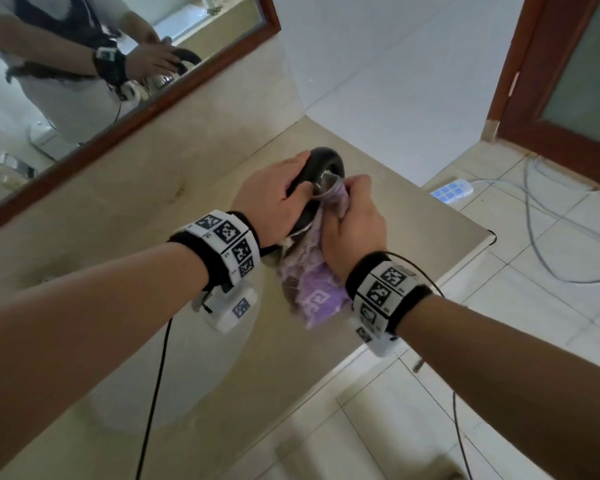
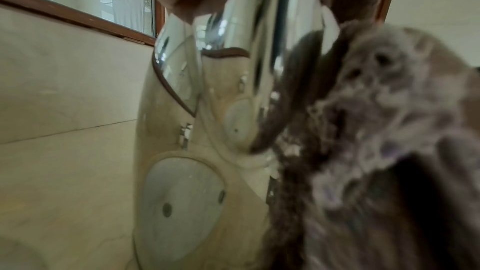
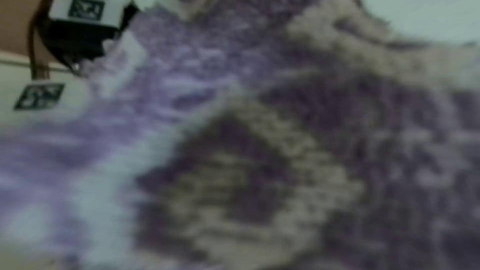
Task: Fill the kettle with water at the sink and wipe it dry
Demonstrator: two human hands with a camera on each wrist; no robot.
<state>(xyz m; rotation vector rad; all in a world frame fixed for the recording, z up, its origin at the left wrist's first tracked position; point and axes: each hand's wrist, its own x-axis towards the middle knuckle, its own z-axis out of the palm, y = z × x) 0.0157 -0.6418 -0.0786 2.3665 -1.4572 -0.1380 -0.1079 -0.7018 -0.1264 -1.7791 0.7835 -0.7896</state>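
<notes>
A shiny steel kettle with a black arched handle stands on the beige counter, mostly hidden under my hands in the head view. My left hand grips the handle from the left. My right hand pinches a purple patterned towel against the kettle's right side near the top. The towel hangs down along the kettle body and fills the right wrist view, blurred.
A wood-framed mirror runs along the wall behind the counter. The counter's right edge drops to a tiled floor with a white power strip and grey cables. A wooden door stands at the far right.
</notes>
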